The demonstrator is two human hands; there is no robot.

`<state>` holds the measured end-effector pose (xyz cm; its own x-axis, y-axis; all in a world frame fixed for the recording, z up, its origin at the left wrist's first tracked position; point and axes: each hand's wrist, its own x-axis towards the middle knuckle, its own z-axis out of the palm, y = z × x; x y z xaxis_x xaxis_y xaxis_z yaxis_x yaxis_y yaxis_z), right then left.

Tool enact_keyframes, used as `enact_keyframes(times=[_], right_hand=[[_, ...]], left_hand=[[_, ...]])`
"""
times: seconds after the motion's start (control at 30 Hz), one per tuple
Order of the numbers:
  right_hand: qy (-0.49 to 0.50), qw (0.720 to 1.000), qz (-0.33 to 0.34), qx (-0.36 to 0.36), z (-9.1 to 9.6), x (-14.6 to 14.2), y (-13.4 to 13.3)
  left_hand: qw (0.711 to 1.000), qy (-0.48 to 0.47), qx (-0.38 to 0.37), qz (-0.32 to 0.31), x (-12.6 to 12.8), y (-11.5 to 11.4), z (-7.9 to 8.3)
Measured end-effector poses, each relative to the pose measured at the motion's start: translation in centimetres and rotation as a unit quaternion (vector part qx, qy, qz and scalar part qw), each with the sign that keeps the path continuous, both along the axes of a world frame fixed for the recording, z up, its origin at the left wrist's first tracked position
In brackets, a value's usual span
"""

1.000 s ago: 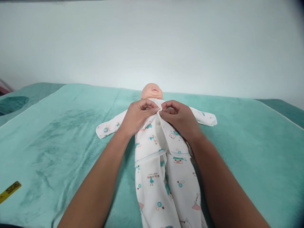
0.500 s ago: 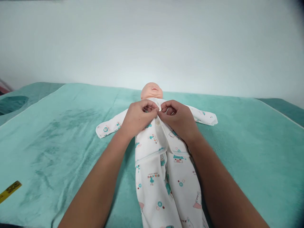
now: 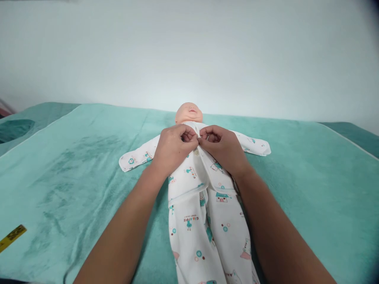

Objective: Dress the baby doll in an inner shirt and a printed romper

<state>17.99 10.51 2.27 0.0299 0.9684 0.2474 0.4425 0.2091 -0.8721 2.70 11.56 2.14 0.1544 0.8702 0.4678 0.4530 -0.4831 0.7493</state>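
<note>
A baby doll (image 3: 189, 113) lies on its back, dressed in a white printed baby shirt (image 3: 186, 177) and matching pants (image 3: 195, 236). Both sleeves stretch out to the sides. At the upper chest my left hand (image 3: 174, 148) pinches the shirt's front edge between thumb and fingers. My right hand (image 3: 223, 148) pinches the opposite front edge, its fingertips almost touching the left ones. A pale button (image 3: 196, 152) shows just below the fingertips. What exactly lies between the fingertips is mostly hidden. Under the hands, the shirt front parts toward the hem.
A green plush cloth (image 3: 302, 189) covers the surface beneath the doll, with some creases at left. Behind it stands a pale wall (image 3: 189, 51). A yellow strip with dark print (image 3: 13, 238) lies at the left edge.
Both hands stay at the upper chest. The fingertips have shifted slightly, and the bit of white fabric that stood up between them now shows less. The doll lies as before.
</note>
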Motion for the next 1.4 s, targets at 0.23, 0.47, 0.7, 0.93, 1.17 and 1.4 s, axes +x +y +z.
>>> enact_keyframes(times=[0.23, 0.47, 0.7, 0.93, 1.17, 1.4], right_hand=[[0.023, 1.000, 0.001, -0.010, 0.0, 0.1, -0.1], [0.036, 0.999, 0.008, -0.012, -0.2, 0.2, 0.0], [0.044, 0.999, 0.015, -0.021, -0.1, 0.3, -0.1], [0.045, 0.997, 0.056, -0.026, 0.0, 0.6, -0.1], [0.050, 0.996, 0.062, -0.029, 0.0, 0.8, -0.1], [0.063, 0.996, 0.058, -0.021, 0.1, 0.7, 0.0]], left_hand=[[0.999, 0.023, 0.012, 0.022, -0.1, 0.3, 0.0], [0.998, -0.008, -0.041, -0.038, -0.8, 0.8, 0.1], [0.995, -0.044, -0.078, -0.054, -0.9, 0.6, 0.0], [0.983, -0.102, -0.139, -0.059, -0.8, 1.0, -0.3], [0.970, -0.146, -0.172, -0.087, -1.1, 1.4, -0.6], [0.971, -0.135, -0.170, -0.101, -1.2, 1.2, -0.4]])
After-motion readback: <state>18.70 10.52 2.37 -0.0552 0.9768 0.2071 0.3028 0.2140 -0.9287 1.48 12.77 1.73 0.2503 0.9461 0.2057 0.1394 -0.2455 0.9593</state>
